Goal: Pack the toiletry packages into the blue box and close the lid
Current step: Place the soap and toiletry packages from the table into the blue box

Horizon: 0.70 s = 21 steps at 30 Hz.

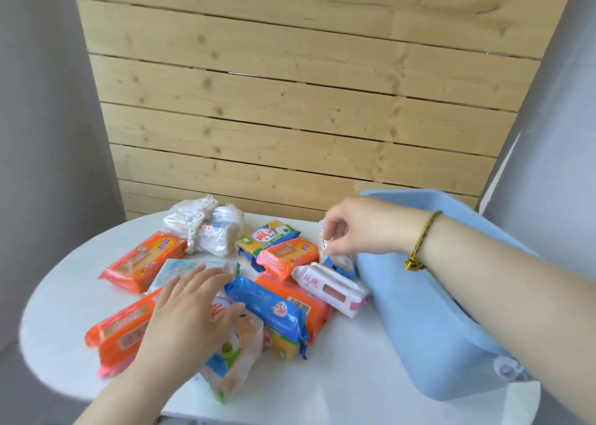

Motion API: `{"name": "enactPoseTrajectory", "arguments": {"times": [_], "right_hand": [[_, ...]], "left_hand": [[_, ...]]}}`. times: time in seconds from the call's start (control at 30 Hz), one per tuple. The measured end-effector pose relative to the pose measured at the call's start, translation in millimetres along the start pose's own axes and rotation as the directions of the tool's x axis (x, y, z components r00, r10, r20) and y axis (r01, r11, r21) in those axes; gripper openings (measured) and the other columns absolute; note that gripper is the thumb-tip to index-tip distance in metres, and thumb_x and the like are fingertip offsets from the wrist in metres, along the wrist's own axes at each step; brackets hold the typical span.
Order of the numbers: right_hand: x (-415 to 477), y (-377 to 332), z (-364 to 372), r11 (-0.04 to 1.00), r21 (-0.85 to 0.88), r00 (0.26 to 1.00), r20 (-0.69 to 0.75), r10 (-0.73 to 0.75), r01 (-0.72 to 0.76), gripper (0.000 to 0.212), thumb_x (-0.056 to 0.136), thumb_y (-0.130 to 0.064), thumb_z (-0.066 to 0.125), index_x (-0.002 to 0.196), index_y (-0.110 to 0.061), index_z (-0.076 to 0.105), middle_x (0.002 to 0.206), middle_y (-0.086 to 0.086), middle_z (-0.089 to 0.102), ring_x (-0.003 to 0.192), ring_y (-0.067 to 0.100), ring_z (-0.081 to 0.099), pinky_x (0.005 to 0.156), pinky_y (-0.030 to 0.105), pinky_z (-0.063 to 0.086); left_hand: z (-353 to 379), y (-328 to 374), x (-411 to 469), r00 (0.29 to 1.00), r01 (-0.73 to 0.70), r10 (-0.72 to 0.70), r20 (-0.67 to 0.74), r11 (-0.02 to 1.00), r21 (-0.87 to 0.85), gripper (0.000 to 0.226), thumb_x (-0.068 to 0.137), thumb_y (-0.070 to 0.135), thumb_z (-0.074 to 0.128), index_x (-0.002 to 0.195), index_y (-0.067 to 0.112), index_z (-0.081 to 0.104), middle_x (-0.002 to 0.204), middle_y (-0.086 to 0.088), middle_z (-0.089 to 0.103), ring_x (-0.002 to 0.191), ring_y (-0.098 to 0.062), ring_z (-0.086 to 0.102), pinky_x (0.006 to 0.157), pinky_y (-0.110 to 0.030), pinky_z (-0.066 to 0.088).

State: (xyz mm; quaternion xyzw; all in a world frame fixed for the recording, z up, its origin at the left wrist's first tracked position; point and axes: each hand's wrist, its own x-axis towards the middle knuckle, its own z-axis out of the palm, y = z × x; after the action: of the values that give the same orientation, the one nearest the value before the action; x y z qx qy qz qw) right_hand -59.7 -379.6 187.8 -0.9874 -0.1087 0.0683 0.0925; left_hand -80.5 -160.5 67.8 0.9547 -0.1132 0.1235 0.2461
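Several toiletry packages lie in a heap on the white table [348,376]: orange soap packs [142,260], a blue pack [271,308], a white pack with pink print [329,286] and a green-yellow pack [267,236]. The open blue box [419,321] stands at the right. My right hand [358,228] reaches across the box and pinches a clear-wrapped package [337,257] at its top, beside the box wall. Lower left, my left hand [190,311] lies over the heap with fingers spread, touching a clear-wrapped pack [235,360].
A bundle of white plastic-wrapped items [206,228] sits at the back of the table. A wooden slat wall [290,102] rises behind it. Grey fabric hangs at both sides. The box's lid [435,198] stands up behind my right wrist.
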Motion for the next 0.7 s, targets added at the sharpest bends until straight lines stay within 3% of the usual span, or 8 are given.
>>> {"name": "enactPoseTrajectory", "arguments": {"times": [0.07,0.13,0.23,0.3,0.37,0.47,0.6,0.7], "right_hand": [[12,-21,23,0.995,-0.104,0.989,0.147,0.008,0.008,0.036,0.080,-0.033,0.065,0.107,-0.009,0.062,0.106,0.005,0.067,0.096,0.020,0.059,0.079,0.029,0.047],[20,-36,45,0.991,-0.132,0.966,0.257,0.013,0.022,0.053,0.078,-0.041,0.065,0.119,-0.008,0.056,0.118,0.008,0.063,0.108,0.024,0.057,0.092,0.032,0.048],[22,-49,73,0.994,-0.096,0.931,0.366,-0.010,0.049,0.073,0.075,-0.043,0.068,0.134,-0.010,0.038,0.130,0.008,0.054,0.116,0.025,0.053,0.094,0.029,0.043],[21,-52,88,0.991,-0.118,0.936,0.352,-0.015,0.060,0.080,0.074,-0.037,0.071,0.137,-0.009,0.030,0.124,0.010,0.057,0.111,0.028,0.055,0.088,0.031,0.046],[22,-55,99,0.993,-0.108,0.953,0.302,-0.008,0.042,0.076,0.075,-0.027,0.070,0.135,-0.006,0.028,0.093,0.011,0.060,0.090,0.030,0.058,0.070,0.034,0.047],[23,-57,106,0.993,-0.112,0.975,0.221,-0.014,0.040,0.052,0.082,-0.015,0.059,0.125,-0.003,0.034,0.062,0.000,0.036,0.056,0.018,0.042,0.044,0.027,0.030],[23,-55,98,0.987,-0.149,0.978,0.210,-0.018,0.050,0.044,0.083,-0.018,0.057,0.120,-0.004,0.038,0.060,-0.001,0.035,0.055,0.017,0.037,0.045,0.026,0.028],[21,-53,78,0.997,-0.082,0.977,0.212,0.007,0.010,0.052,0.082,-0.019,0.060,0.127,-0.007,0.037,0.079,0.004,0.052,0.082,0.025,0.052,0.067,0.030,0.043]], "left_hand": [[7,-10,-8,0.997,0.009,-0.013,0.075,0.998,0.056,0.056,0.081,0.055,0.043,0.130,0.029,0.039,0.143,0.010,0.038,0.137,-0.009,0.025,0.114,-0.031,0.010],[11,-14,-12,0.996,0.026,-0.031,0.084,0.998,0.054,0.080,0.067,0.072,0.016,0.131,0.030,0.036,0.145,0.013,0.033,0.138,-0.006,0.020,0.114,-0.030,0.004],[13,-18,-13,0.996,0.031,-0.038,0.083,0.996,0.088,0.098,0.050,0.071,-0.003,0.133,0.032,0.031,0.148,0.014,0.028,0.139,-0.003,0.015,0.114,-0.029,0.000],[14,-18,-12,0.996,0.024,-0.033,0.085,0.994,0.109,0.092,0.056,0.072,-0.001,0.134,0.033,0.028,0.149,0.014,0.025,0.139,-0.003,0.013,0.114,-0.030,-0.001],[15,-19,-12,0.996,0.019,-0.030,0.089,0.992,0.122,0.088,0.059,0.072,0.001,0.134,0.034,0.027,0.149,0.014,0.024,0.139,-0.003,0.012,0.115,-0.030,-0.001],[16,-20,-13,0.995,0.030,-0.042,0.087,0.991,0.131,0.098,0.050,0.070,-0.008,0.134,0.035,0.027,0.149,0.016,0.024,0.139,-0.003,0.012,0.115,-0.029,-0.002],[15,-20,-12,0.994,0.034,-0.046,0.100,0.992,0.123,0.099,0.049,0.070,-0.009,0.134,0.034,0.027,0.149,0.015,0.024,0.140,-0.003,0.012,0.115,-0.029,-0.002],[13,-20,-14,0.990,0.027,-0.040,0.136,0.995,0.094,0.091,0.058,0.072,-0.003,0.134,0.034,0.028,0.149,0.015,0.024,0.140,-0.003,0.010,0.115,-0.030,-0.003]]}}
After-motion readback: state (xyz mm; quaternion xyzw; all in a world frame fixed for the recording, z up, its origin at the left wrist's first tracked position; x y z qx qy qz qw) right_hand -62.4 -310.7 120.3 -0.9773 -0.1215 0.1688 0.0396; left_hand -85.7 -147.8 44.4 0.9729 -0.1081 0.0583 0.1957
